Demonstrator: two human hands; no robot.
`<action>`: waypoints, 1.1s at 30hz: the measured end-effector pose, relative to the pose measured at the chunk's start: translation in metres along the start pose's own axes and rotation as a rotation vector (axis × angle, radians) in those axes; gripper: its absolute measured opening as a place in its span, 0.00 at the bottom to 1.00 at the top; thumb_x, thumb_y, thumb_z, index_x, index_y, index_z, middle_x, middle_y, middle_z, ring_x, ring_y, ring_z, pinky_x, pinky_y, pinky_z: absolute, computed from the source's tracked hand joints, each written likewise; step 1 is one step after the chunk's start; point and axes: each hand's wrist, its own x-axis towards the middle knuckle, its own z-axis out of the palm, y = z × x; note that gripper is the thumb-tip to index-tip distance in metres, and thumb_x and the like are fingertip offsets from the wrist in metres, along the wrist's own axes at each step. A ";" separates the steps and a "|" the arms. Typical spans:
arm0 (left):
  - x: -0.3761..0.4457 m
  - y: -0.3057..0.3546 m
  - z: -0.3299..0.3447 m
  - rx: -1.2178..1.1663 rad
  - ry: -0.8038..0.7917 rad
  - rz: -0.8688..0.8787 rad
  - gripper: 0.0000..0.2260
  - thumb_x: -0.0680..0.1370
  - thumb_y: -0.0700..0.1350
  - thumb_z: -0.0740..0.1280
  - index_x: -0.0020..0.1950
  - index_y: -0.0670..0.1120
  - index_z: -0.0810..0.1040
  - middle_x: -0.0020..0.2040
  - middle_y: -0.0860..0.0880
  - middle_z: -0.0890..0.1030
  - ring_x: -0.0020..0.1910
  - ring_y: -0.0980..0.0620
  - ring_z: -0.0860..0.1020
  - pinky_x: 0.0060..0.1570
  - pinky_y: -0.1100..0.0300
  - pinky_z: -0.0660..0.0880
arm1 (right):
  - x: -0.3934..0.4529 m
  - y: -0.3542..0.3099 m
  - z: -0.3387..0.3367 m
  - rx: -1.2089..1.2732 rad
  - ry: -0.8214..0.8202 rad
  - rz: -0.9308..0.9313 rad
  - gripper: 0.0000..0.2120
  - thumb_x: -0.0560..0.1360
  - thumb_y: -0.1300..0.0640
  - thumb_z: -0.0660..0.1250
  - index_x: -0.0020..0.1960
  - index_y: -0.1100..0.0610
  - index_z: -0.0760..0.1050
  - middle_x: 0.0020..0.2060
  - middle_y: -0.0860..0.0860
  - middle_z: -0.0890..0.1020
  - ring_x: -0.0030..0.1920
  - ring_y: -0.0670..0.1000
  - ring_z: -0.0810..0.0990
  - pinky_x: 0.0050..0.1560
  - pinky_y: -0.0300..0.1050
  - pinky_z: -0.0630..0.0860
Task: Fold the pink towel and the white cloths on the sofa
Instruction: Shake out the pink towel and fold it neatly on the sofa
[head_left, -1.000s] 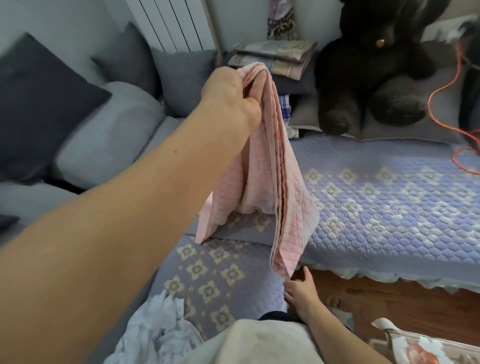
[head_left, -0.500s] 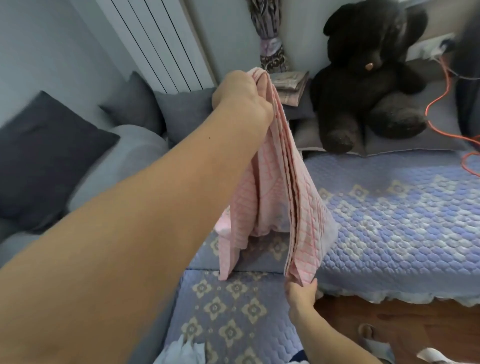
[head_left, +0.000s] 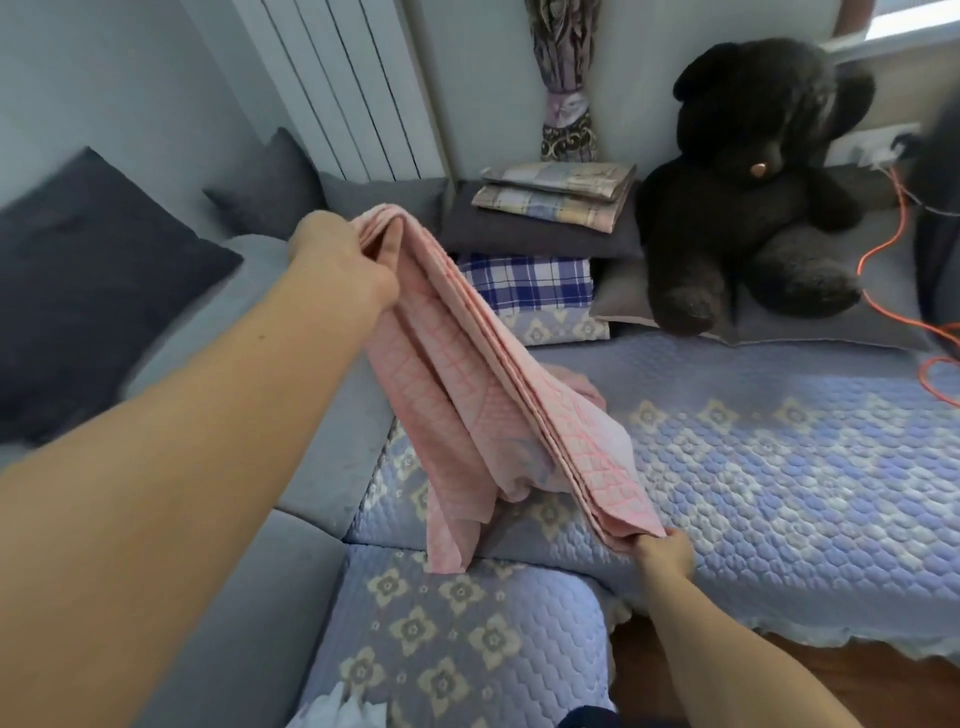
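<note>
Above sofa (head_left: 779, 467): both hands stretch pink towel (head_left: 483, 395).

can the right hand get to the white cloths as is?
Probably not yet. The right hand is pinching the pink towel's lower end over the sofa; the white cloths lie apart at the bottom edge, path otherwise unobstructed.

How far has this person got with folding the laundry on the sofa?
Midway through the first item. The pink towel is doubled into layers, stretched between the left hand and right hand, not yet laid down. The white cloths lie crumpled at the bottom edge, unfolded.
</note>
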 end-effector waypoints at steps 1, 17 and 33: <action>0.004 0.012 -0.008 -0.112 -0.021 -0.047 0.17 0.82 0.40 0.53 0.65 0.40 0.76 0.59 0.42 0.80 0.50 0.43 0.82 0.38 0.51 0.83 | -0.006 -0.010 -0.003 -0.093 -0.008 -0.022 0.17 0.76 0.57 0.69 0.62 0.62 0.76 0.57 0.64 0.81 0.56 0.66 0.79 0.53 0.53 0.77; -0.061 -0.185 -0.429 0.268 0.486 -0.621 0.12 0.74 0.25 0.57 0.39 0.42 0.67 0.16 0.47 0.70 0.12 0.55 0.68 0.13 0.62 0.69 | 0.046 -0.082 -0.114 -0.582 0.010 -0.375 0.07 0.74 0.65 0.61 0.38 0.65 0.73 0.32 0.63 0.79 0.34 0.63 0.82 0.35 0.58 0.80; -0.186 -0.319 -0.494 0.585 0.372 -1.092 0.06 0.83 0.36 0.59 0.56 0.39 0.75 0.39 0.36 0.84 0.28 0.38 0.83 0.42 0.51 0.75 | -0.026 -0.024 -0.217 -0.543 0.087 -0.489 0.11 0.74 0.69 0.59 0.48 0.57 0.74 0.39 0.55 0.77 0.41 0.56 0.74 0.38 0.48 0.69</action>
